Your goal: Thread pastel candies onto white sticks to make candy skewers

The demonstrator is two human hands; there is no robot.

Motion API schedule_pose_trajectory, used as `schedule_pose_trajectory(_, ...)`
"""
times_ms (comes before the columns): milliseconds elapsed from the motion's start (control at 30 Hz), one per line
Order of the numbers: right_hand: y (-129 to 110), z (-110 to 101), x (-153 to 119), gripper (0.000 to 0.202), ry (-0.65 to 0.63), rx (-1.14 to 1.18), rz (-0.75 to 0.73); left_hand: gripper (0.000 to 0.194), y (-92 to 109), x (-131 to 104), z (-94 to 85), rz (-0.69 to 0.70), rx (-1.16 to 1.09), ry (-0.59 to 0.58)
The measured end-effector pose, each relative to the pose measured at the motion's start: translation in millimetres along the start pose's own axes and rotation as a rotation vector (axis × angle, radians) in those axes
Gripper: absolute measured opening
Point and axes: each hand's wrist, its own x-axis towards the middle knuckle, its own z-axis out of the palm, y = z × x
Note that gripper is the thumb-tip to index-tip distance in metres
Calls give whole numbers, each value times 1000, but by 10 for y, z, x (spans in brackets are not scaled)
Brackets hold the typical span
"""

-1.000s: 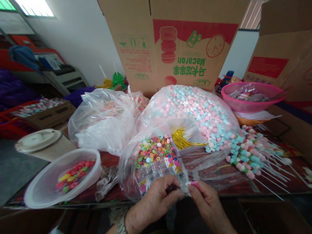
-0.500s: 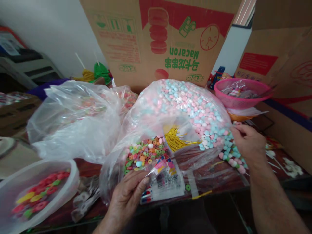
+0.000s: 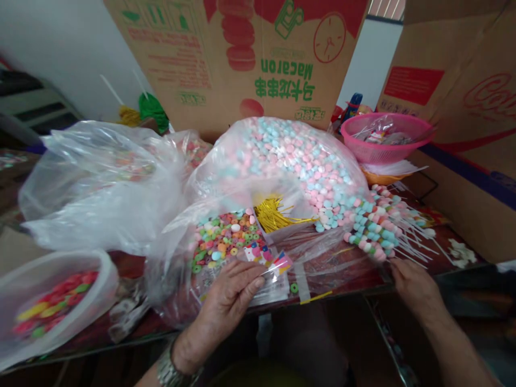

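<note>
My left hand (image 3: 231,290) is closed on a small clear plastic bag (image 3: 281,263) with a colourful print, above a stack of similar flat bags (image 3: 278,293) at the table's front edge. My right hand (image 3: 415,282) pinches at the stick end of the nearest candy skewer (image 3: 374,250); the stick itself is mostly hidden by the fingers. Behind it lie several more skewers (image 3: 397,217) of pink, blue and green candies, their white sticks pointing right. Gold twist ties (image 3: 272,215) lie beside a heap of ring candies (image 3: 226,236).
A large clear bag of pink and blue candies (image 3: 298,156) fills the middle, with another plastic bag (image 3: 100,188) to its left. A white bowl (image 3: 107,274) stands front left, a pink basket (image 3: 382,148) back right. Cardboard boxes (image 3: 282,91) rise behind.
My right hand has moved from above the skewers towards the front edge, uncovering them. My left hand has lifted the printed bag a little. The view has shifted right and down.
</note>
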Motion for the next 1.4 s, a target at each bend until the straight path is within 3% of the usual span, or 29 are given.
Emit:
schedule_pose_trajectory(133,-192,-331,-25,25,251,327,-250,24,110,5,-83,7,5,-59)
schedule_pose_trajectory(300,-652,-711,-25,32,239,458,-441,23,259,51,-171,31,-2,-74)
schedule_pose_trajectory(500,-796,-690,-99,29,153,474,-498,21,238,34,-236,63,6,-98)
schedule_pose_trajectory(667,-851,-696,-144,28,47,522,-527,22,210,60,-267,73,101,-237)
schedule_pose_trajectory(833,-1093,-618,-187,30,-127,657,-465,24,257,150,-266,72,140,-354)
schedule_pose_trajectory(900,-1224,-549,-221,27,-111,717,-401,22,248,161,-257,75,174,-233)
schedule_pose_trajectory(933,-1294,-514,-242,26,-91,761,-357,26,237,156,-246,50,188,-100)
schedule_pose_trajectory(1000,-1442,-450,-289,23,-87,864,-269,55,216,126,-207,-70,130,263)
schedule_pose_trajectory(1067,-1594,-403,-340,22,-134,962,-205,78,214,90,-142,-249,-156,553)
schedule_pose_trajectory(1100,-1667,-387,-365,23,-170,1004,-182,78,224,77,-104,-344,-381,616)
schedule_pose_trajectory(1233,-1905,-389,-433,24,-302,1125,-118,54,295,116,7,-768,-1257,516)
schedule_pose_trajectory(1300,-1981,-425,-444,25,-380,1159,-89,45,315,182,13,-908,-1453,529)
schedule_pose_trajectory(1400,-2074,-492,-457,30,-516,1224,-36,36,318,279,2,-888,-1506,586)
